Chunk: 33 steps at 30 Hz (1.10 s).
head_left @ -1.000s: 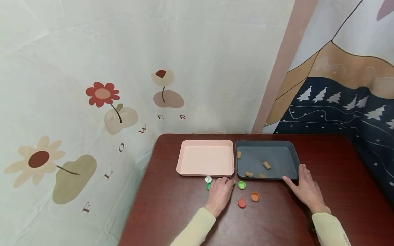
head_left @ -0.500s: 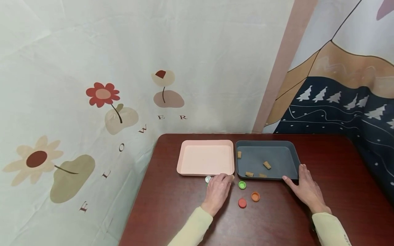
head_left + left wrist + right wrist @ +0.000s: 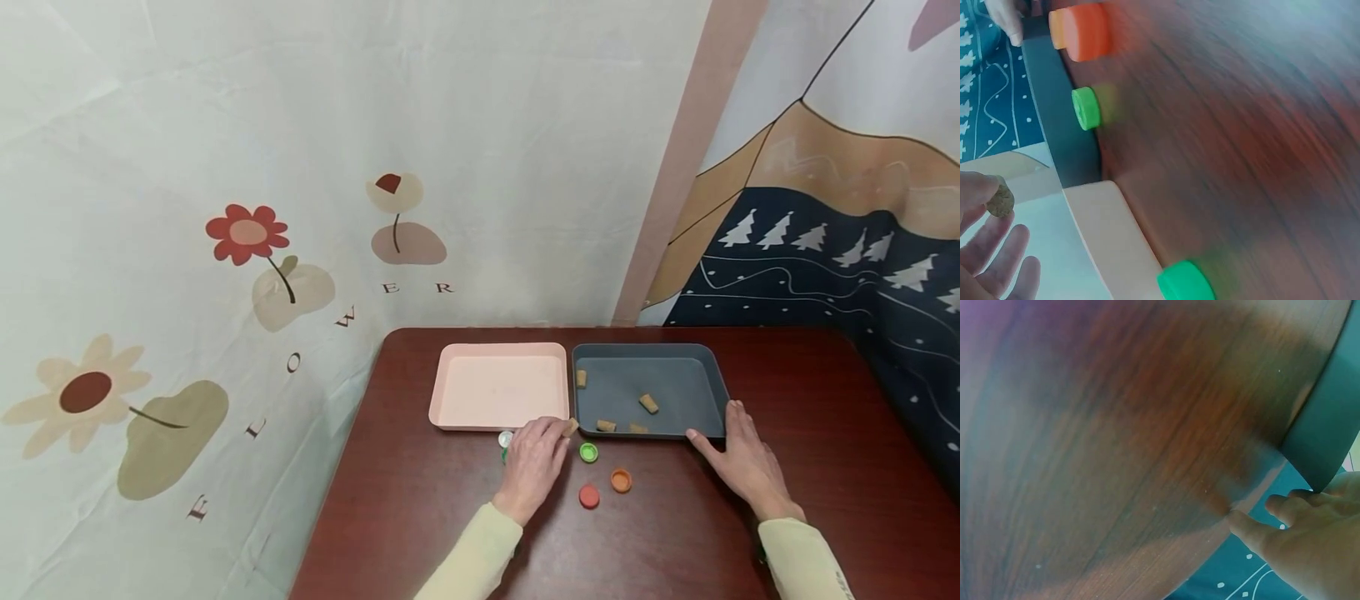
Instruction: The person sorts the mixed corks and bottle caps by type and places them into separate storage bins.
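Note:
Between thumb and fingertips, my left hand (image 3: 534,462) pinches a cork (image 3: 1001,199), raised just in front of the gap between the two trays. In the left wrist view the other fingers of that hand are spread behind the cork. My right hand (image 3: 750,462) touches the near right corner of the dark grey tray (image 3: 686,417), fingers extended. Inside that tray lie several corks (image 3: 648,403). A pink tray (image 3: 498,387) stands to its left with nothing visible in it.
On the table (image 3: 675,542) in front of the trays lie bottle caps: a light green cap (image 3: 588,452), an orange cap (image 3: 621,480) and a red cap (image 3: 588,497). A white cap (image 3: 506,439) and a partly hidden green cap (image 3: 1186,281) lie beside my left hand.
My left hand has lifted the cork from the table and moved it slightly away from me, toward the trays' near edges. The right hand has stayed at the dark tray's corner.

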Available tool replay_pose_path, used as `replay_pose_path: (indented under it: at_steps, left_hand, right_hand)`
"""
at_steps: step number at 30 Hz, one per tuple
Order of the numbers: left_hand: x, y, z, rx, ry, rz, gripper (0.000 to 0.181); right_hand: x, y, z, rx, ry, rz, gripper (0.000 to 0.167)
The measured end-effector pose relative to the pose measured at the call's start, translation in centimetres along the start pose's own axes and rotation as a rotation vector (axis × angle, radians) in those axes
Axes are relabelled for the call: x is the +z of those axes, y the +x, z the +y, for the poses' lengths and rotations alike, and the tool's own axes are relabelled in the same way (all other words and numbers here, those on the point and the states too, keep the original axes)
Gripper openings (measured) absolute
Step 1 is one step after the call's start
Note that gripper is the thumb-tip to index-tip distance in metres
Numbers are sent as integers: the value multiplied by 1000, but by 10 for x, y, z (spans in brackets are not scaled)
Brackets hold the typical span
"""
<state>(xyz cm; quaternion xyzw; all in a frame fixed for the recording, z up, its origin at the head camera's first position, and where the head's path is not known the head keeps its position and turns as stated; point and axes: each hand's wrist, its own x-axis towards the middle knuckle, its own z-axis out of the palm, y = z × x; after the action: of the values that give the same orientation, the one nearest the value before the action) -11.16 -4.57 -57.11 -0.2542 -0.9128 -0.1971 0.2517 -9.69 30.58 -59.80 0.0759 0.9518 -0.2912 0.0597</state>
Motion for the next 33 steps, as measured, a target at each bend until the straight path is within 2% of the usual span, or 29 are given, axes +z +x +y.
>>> replay_pose_path:
  at_steps: [5, 10, 14, 20, 25, 29, 33]
  left_hand:
    - [7, 12, 10, -90, -88, -7, 26]
    - [18, 29, 23, -209, -209, -69, 25]
    - [26, 42, 31, -245, -260, -108, 26]
    - [40, 58, 36, -262, -227, -157, 25]
    - [54, 69, 39, -258, -163, -220, 23]
    - [64, 74, 43, -231, -86, -277, 22]
    - [71, 76, 45, -179, 2, -300, 19]
  right_hand:
    - [0, 0, 0, 6, 0, -1, 113]
    - [-1, 1, -1, 4, -3, 5, 113]
    - [0, 1, -1, -2, -4, 5, 112]
    - [0, 1, 0, -2, 1, 7, 112]
    - [-2, 1, 0, 5, -4, 6, 112]
    - [0, 1, 0, 12, -4, 3, 112]
    - [1, 1, 1, 9, -3, 7, 112]
